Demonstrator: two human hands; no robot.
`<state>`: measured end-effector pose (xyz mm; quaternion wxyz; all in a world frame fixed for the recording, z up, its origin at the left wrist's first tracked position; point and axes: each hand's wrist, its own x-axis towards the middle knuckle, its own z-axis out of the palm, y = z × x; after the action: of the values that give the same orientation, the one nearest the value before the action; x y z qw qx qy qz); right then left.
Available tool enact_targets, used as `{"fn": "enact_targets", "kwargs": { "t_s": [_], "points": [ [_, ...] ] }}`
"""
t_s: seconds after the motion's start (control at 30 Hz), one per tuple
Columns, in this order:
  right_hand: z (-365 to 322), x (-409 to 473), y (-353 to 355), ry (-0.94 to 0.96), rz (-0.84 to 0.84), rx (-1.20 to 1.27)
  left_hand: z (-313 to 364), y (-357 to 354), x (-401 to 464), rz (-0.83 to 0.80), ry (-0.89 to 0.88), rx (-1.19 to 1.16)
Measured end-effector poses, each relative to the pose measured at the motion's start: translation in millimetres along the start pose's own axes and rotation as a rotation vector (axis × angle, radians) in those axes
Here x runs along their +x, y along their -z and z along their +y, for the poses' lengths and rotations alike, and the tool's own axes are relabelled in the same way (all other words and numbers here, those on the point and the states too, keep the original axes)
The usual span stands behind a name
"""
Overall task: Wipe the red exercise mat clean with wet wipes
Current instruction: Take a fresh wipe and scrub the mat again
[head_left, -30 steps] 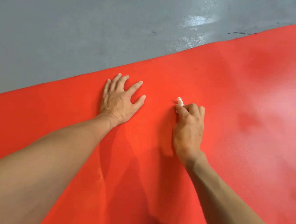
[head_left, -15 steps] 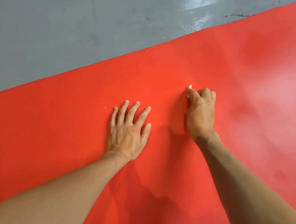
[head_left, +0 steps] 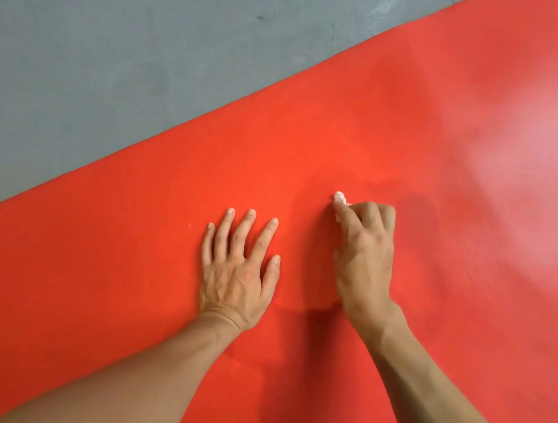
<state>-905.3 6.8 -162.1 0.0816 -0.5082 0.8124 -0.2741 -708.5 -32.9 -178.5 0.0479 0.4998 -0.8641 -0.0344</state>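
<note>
Mat: the red exercise mat (head_left: 398,148) lies flat on the grey floor (head_left: 98,54) and runs as a wide band from the lower left to the upper right of the view; its far edge is a straight line against the floor, and a small corner of floor also shows at the bottom right.
Left hand: the left hand (head_left: 238,276) lies palm down on the mat near the middle of the view, fingers straight and slightly spread, thumb out to the side toward the other hand; it holds nothing.
Left arm: the bare forearm reaches in from the lower left, with the wrist bent back a little over the mat.
Right hand: the right hand (head_left: 364,254) is just beside the left, a little farther forward, knuckles up, fingers curled under and closed round a wet wipe (head_left: 340,197).
Wipe: only a small white tip pokes out past the fingers; the rest is hidden inside the fist, pressed down on the mat.
Right arm: the bare forearm comes in from the lower right, angled toward the centre.
Surface: a pale sheen covers the mat at the upper right, and the arms cast shadows on the mat between them.
</note>
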Motion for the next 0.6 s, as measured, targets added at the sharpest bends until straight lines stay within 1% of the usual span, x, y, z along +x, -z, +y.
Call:
{"fn": "enact_targets", "kwargs": {
  "t_s": [0.1, 0.13, 0.17, 0.2, 0.27, 0.33, 0.37, 0.43, 0.5, 0.57, 0.6],
  "points": [
    [-16.9, -43.7, 1.2, 0.269, -0.173, 0.085, 1.1, 0.4, 0.0, -0.015, -0.007, 0.000],
    [-12.9, -42.9, 5.4, 0.328, -0.204, 0.078, 1.2, 0.5, 0.1, -0.021, -0.006, 0.002],
    [-3.4, -34.4, 7.0, 0.344, -0.206, 0.055, 1.1, 0.9, 0.3, -0.025, -0.005, 0.004],
    [7.8, -22.0, 5.9, 0.308, -0.173, 0.030, 1.1, 1.2, 1.0, -0.028, -0.005, 0.005],
    [26.5, 10.1, 2.2, 0.129, -0.045, -0.030, 1.1, 0.9, 2.1, -0.027, -0.007, 0.010],
    [26.4, 26.8, -1.6, -0.073, 0.007, -0.017, 0.1, 0.3, 1.7, -0.018, -0.007, 0.008],
    [19.6, 21.9, -4.2, -0.114, 0.021, 0.013, 0.3, 0.4, 1.2, -0.013, -0.010, 0.005],
    [-1.5, -7.5, -6.7, -0.053, -0.005, 0.098, 0.7, 0.4, 1.5, -0.009, -0.012, 0.004],
    [-19.0, -47.5, -3.1, 0.087, -0.127, 0.193, 0.4, -0.5, 1.5, -0.012, -0.014, 0.007],
    [-16.4, -58.6, 6.6, 0.258, -0.235, 0.173, 1.2, 0.1, 0.6, -0.014, -0.018, 0.008],
    [-7.4, -48.2, 9.0, 0.311, -0.240, 0.139, 1.3, 0.8, 1.6, -0.012, -0.017, 0.012]
  ]
}}
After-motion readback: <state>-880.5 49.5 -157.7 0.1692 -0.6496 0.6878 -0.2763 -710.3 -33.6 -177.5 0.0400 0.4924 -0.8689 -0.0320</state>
